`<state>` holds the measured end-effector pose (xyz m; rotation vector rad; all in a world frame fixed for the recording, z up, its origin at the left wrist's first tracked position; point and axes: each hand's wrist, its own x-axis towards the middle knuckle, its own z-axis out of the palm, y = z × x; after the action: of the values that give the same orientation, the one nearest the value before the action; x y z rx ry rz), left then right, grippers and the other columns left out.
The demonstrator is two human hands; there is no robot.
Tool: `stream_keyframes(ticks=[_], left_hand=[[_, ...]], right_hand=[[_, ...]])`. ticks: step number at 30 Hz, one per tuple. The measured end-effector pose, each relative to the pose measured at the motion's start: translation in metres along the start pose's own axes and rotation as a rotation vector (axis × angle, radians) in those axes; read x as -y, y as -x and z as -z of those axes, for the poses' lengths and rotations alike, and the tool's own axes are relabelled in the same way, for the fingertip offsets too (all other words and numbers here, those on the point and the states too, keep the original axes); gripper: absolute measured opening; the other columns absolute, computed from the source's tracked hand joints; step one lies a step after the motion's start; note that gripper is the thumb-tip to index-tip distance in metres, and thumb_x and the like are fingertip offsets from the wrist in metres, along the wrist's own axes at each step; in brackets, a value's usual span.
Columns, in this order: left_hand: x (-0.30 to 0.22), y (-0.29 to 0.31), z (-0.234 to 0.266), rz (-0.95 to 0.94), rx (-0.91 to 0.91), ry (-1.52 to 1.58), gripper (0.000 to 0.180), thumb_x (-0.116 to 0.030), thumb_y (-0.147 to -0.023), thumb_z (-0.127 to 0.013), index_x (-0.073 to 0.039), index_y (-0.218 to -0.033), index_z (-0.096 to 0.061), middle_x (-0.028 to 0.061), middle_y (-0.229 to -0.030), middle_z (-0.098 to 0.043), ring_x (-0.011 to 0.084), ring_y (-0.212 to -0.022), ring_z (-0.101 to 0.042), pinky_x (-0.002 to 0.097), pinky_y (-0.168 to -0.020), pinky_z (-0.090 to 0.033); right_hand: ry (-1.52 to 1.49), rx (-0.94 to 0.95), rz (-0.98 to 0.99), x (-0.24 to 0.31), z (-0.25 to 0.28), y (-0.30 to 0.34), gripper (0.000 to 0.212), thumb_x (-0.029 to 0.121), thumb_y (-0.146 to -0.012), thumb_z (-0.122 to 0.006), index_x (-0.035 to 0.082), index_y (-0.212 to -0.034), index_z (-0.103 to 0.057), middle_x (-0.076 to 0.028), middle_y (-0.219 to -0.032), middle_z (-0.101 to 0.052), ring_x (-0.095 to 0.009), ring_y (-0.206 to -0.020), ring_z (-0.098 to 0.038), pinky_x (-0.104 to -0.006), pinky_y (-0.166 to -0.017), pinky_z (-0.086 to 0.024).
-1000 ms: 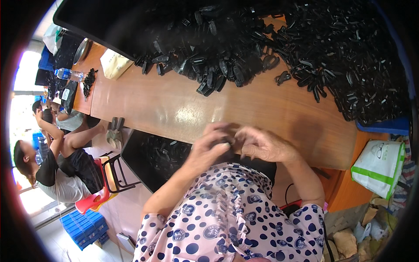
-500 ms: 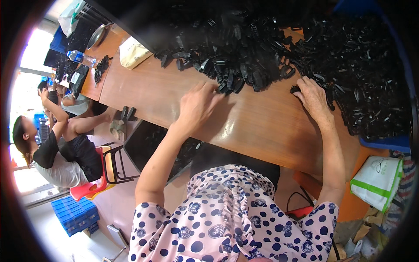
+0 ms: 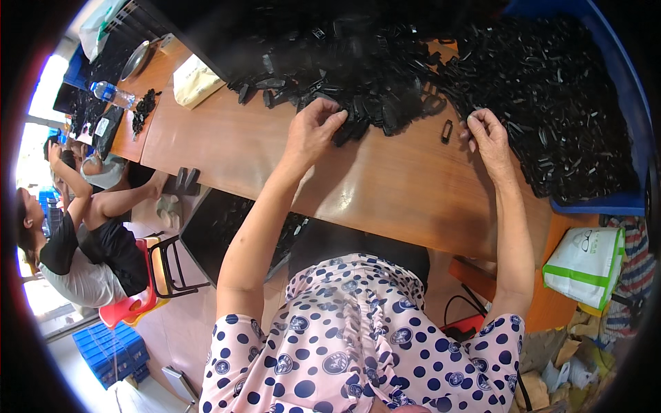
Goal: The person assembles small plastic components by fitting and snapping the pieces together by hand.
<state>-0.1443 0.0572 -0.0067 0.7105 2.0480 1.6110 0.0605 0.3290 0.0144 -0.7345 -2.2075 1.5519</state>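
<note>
Loop [image 3: 445,139] and bin [image 3: 606,204] near right hand [image 3: 491,142], black parts [image 3: 365,113] by left hand [image 3: 310,136]

Overexposed window [image 3: 45,93], glare on tabletop [image 3: 372,186], dark rim

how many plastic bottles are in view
1: a clear bottle with a blue-and-white label, at the far left of the view beside a small heap of black parts. Others may be hidden in the clutter.

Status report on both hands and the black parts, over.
Left hand at black parts pile. Right hand beside loose black frame. Nothing visibly blocking either hand.
</note>
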Motion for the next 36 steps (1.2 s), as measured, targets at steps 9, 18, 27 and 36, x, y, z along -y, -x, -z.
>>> stream_keyframes(ticks=[9, 18, 27, 36], left_hand=[[0.002, 0.073, -0.006, 0.242, 0.172, 0.723, 0.023, -0.015, -0.09, -0.066, -0.004, -0.108, -0.059, 0.0023, -0.091, -0.065, 0.0089, -0.071, -0.059, 0.0205, -0.064, -0.048], [-0.008, 0.104, -0.015, 0.176, 0.295, 0.598, 0.021, -0.016, -0.094, -0.059, -0.003, -0.111, -0.06, 0.002, -0.091, -0.064, 0.0073, -0.077, -0.058, 0.0201, -0.067, -0.047], [-0.005, 0.111, -0.026, 0.058, 0.252, 0.452, 0.023, -0.01, -0.092, -0.061, -0.001, -0.113, -0.06, 0.0024, -0.093, -0.063, 0.0087, -0.08, -0.057, 0.0227, -0.072, -0.048], [-0.018, 0.11, -0.028, -0.31, 0.207, -0.089, 0.028, -0.005, -0.085, -0.064, -0.001, -0.112, -0.062, 0.0113, -0.085, -0.062, 0.021, -0.076, -0.06, 0.0284, -0.07, -0.048]], right_hand=[[-0.675, 0.317, -0.199, 0.028, -0.084, 0.059, 0.017, 0.007, -0.085, -0.067, 0.004, -0.099, -0.058, -0.004, -0.08, -0.061, -0.006, -0.061, -0.055, -0.017, -0.05, -0.043], [-0.91, 0.486, -0.32, 0.045, -0.118, 0.078, 0.016, 0.003, -0.088, -0.063, 0.005, -0.102, -0.056, -0.005, -0.093, -0.063, -0.012, -0.076, -0.061, -0.0231, -0.064, -0.049], [-0.925, 0.497, -0.345, 0.036, -0.117, 0.087, 0.017, 0.005, -0.087, -0.065, 0.005, -0.102, -0.056, -0.004, -0.09, -0.062, -0.012, -0.075, -0.061, -0.0232, -0.063, -0.048], [-0.827, 0.501, -0.354, 0.042, -0.103, 0.094, 0.015, 0.008, -0.085, -0.067, 0.004, -0.097, -0.059, -0.003, -0.083, -0.062, -0.009, -0.069, -0.058, -0.0211, -0.06, -0.046]])
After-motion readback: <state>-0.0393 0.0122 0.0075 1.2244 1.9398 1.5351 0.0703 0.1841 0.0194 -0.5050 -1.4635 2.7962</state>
